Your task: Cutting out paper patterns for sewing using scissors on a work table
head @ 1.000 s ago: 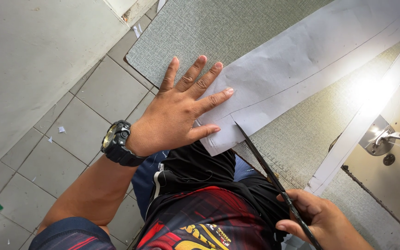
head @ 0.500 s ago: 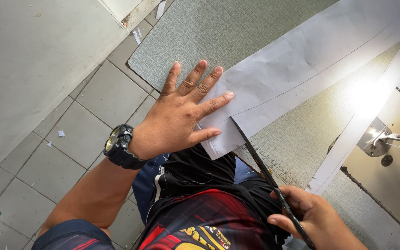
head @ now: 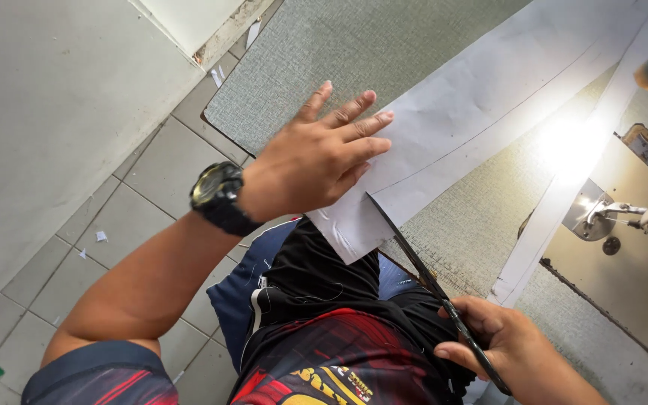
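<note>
Scissors (head: 433,285) pinched in right hand (head: 508,349), tips up-left at paper (head: 474,127) edge; left hand (head: 316,161) spread flat, nearer.

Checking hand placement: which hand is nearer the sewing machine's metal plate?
Right. The right hand holds scissors below the plate; the left hand presses the paper pattern farther off.

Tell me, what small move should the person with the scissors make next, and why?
Probably close the scissors and ease them forward along the pencilled line. Their tips sit at the edge of the white paper pattern, the right hand grips the handles, and the left hand presses the pattern flat on the grey fabric.
</note>
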